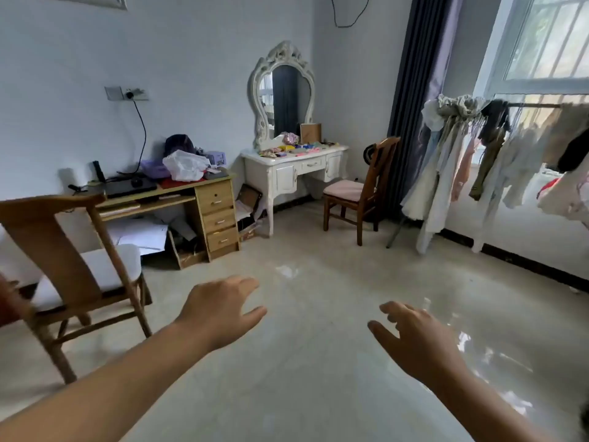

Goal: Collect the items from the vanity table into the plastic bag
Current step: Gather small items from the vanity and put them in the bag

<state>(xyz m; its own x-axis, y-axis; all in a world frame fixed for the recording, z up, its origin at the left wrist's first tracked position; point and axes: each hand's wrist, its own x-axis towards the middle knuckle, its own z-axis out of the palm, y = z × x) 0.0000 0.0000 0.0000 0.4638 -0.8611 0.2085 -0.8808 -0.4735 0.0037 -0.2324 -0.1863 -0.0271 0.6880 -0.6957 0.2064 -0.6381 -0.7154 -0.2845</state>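
The job looks like it is only starting. The left hand (220,311) and the right hand (417,338) are both held out over the shiny pale floor (318,362). The fingers of both hands are spread apart and hold nothing.

The small colourful items (294,149) lie in a messy row on the worktop of the white vanity table with drawers (294,169). It stands against the far wall, well apart from the hands. They are too small to tell one from another. A brown box (310,133) stands up at the back, beside the curly white framed mirror (282,90).

A crumpled white plastic bag (185,165) sits on the yellow wooden desk (204,194) to the left of the vanity table. This may be the bag for the job, but that is a guess. So the next move is probably to walk across the room, take the bag, then pick up the little things one at a time.

The desk worktop also holds a dark laptop (130,186) and some purple boxes (216,157). A wooden chair with a white seat (73,266) is close on the left. A wooden chair with a pink seat (360,189) stands to the right of the vanity table, near a dark curtain (411,90). Clothes on a rail (494,148) hang by the window (548,43).
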